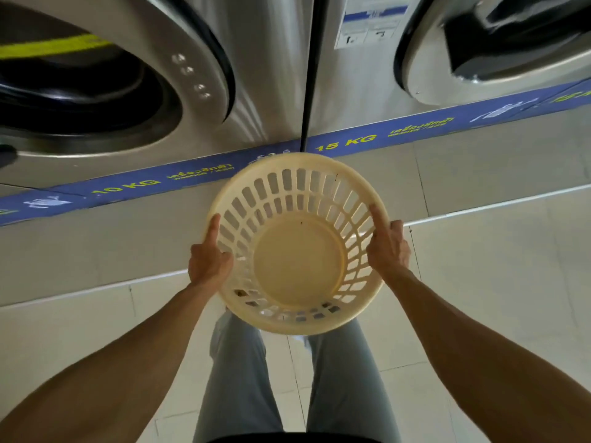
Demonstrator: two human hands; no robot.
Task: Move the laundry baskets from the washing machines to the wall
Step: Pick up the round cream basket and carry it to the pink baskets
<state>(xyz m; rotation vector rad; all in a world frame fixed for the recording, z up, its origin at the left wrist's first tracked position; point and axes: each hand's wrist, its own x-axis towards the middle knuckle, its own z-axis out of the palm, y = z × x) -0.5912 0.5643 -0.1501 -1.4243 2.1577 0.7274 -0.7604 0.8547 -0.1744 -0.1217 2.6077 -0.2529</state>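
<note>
Both arms reach out; left hand (209, 262) & right hand (388, 247) pinch the rim of the empty basket (297, 244), held up near the washing machines (271, 75). Thin rim grip w/ thumbs only, so it could slip & drop.

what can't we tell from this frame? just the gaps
Head view only:
- Wall: out of frame, so the drop-off spot is unknown.
- Other baskets: none in view besides the cream basket held by left hand and right hand.
- Sticker on the machine front: print too blurred to read.
- Left washer door: cut off by the frame edge.
- Feet: hidden under the basket.
</note>
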